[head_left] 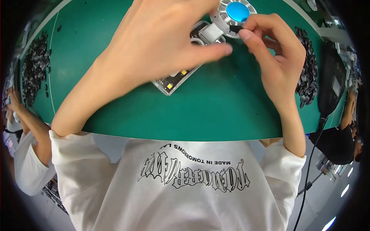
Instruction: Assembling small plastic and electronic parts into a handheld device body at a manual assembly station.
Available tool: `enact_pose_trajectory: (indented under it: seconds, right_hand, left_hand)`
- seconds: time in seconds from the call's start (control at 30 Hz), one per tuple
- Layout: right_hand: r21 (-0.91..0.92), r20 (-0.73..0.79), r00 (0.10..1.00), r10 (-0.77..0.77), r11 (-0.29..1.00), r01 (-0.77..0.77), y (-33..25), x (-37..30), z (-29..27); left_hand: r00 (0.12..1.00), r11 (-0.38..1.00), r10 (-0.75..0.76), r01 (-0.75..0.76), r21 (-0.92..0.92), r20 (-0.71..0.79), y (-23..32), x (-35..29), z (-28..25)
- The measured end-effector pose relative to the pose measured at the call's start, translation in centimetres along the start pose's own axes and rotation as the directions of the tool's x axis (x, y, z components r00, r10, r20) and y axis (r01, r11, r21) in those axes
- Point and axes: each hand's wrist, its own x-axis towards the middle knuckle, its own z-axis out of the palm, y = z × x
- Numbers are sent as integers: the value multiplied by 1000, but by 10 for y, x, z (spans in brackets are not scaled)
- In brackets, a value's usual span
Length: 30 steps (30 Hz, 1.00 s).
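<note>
Under my left hand (165, 42) lies a device with a clear casing (166, 87), a dark circuit board and small yellow lights. A white hinge piece (211, 33) joins it to a round, spoked white part (223, 23) with a shiny blue disc (237, 12) in its centre. My left thumb stretches out over the hinge end, apart from the fingers, whose tips reach the round part's edge and are partly out of view. Between thumb and index finger, my right hand (275, 50) pinches a small black piece (236, 29) against the rim of the round part.
Piles of small black pieces lie on the green table (181, 119) at the left (35, 69) and right (308, 73). A black mesh object (332, 77) with a cable stands by the right edge. Other people's arms (32, 131) show at both sides.
</note>
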Motion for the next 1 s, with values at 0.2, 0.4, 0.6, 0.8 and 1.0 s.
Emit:
enact_pose_trajectory:
  seconds: [0.2,0.4,0.6,0.8,1.0]
  right_hand:
    - [-200,19,988,-156,967,157,4,-6,1]
    - [-332,-5,949,-316,895,297,12,-6,13]
    - [-315,-92,965,-245,927,205,19,-7,16]
    - [-265,-111,980,-163,956,129,21,-8,15]
    - [-198,-93,983,-158,971,138,21,-12,10]
  left_hand:
    - [971,894,-157,218,-391,181,-16,21,15]
    - [984,807,105,-1,-591,141,-17,43,-3]
    - [955,764,76,130,-632,288,-30,46,5]
    - [965,788,163,-2,-616,205,-34,54,9]
    - [964,796,252,-153,-585,90,-29,53,23]
